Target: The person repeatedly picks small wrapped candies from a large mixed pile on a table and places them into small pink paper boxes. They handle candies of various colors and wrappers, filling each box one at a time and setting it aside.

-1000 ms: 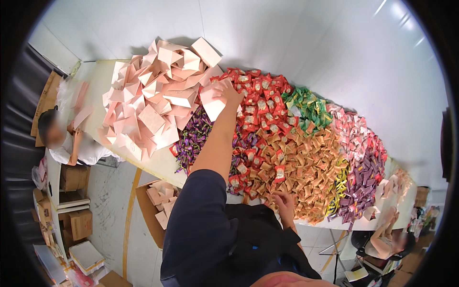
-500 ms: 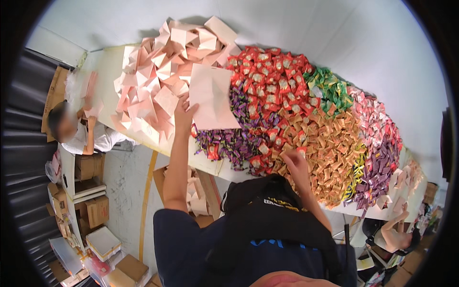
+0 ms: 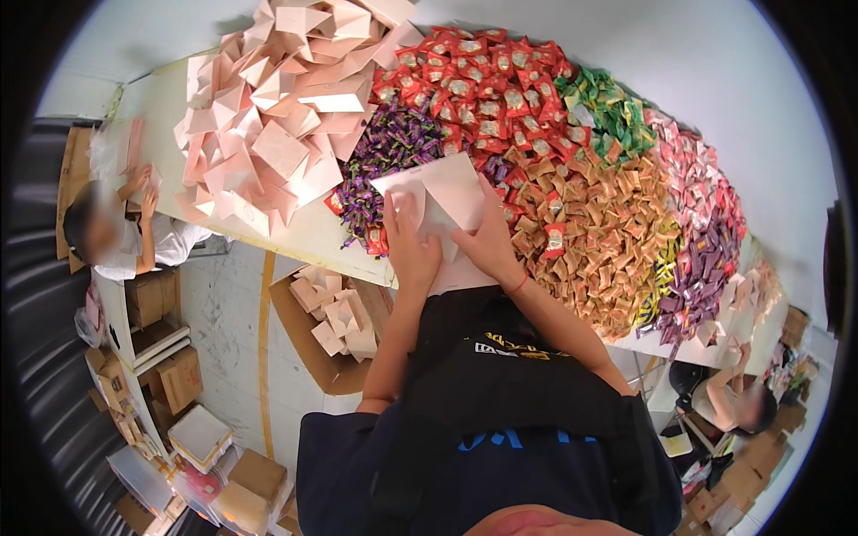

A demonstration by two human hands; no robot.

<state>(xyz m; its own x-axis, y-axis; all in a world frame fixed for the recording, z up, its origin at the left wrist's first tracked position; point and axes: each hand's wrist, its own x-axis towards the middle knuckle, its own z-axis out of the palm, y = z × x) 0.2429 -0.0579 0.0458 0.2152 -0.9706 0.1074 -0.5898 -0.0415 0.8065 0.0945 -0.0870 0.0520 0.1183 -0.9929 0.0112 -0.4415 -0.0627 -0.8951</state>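
A pale pink paper box, partly folded with its flaps spread, is held in front of my body at the table edge. My left hand grips its left side, thumb toward the middle. On the other side my right hand has its fingers along the right edge and its thumb inward. The palms hide the lower sides of the box. Just beyond it lie purple-wrapped candies and red-wrapped packets. Tan-wrapped candies spread close to my right forearm.
Folded pale pink papers pile at the table's left. Green, pink and dark purple packets lie to the right. A carton of folded boxes stands below. People work at far left and far right.
My left hand has brought the pink paper from beside the pile back toward my body. My right hand has come over from the tan candies and taken hold of it. The flaps now stand spread.
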